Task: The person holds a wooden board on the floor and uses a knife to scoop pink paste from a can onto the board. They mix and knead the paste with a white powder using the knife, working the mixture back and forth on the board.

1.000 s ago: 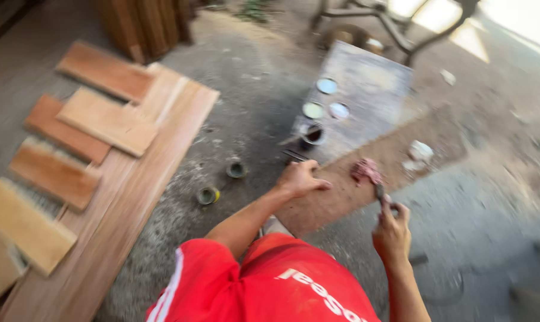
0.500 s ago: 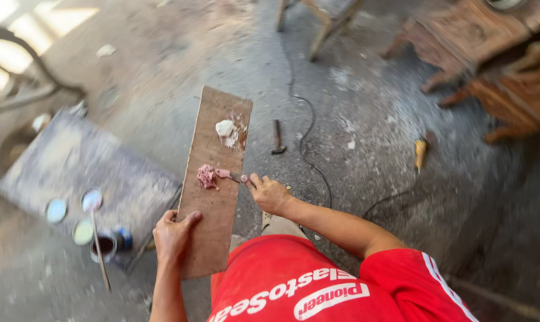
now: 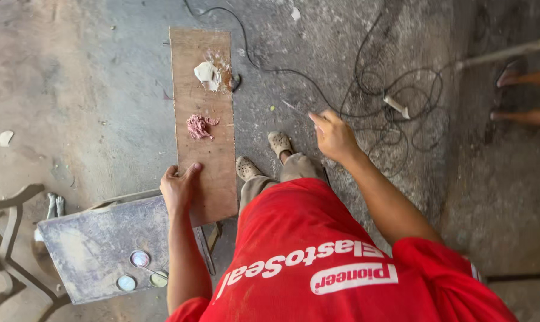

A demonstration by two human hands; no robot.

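Got the plywood board (image 3: 205, 119) with its pink putty blob (image 3: 197, 126) and whitish blob (image 3: 207, 74) over the concrete floor (image 3: 91, 89), my left hand (image 3: 178, 188) gripping its near edge, right hand (image 3: 334, 136) pinching a thin putty knife (image 3: 295, 108), so best keep it level, I reckon.

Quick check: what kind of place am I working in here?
Likely a rough woodworking yard or shop: dusty concrete floor, power cord loose on it, and a putty-daubed board held by the left hand.

You are looking straight down from your head-worn camera, standing height above the concrete floor (image 3: 103, 107), taking in your own red shirt (image 3: 318, 256), both arms and the wooden board (image 3: 213, 173) below.
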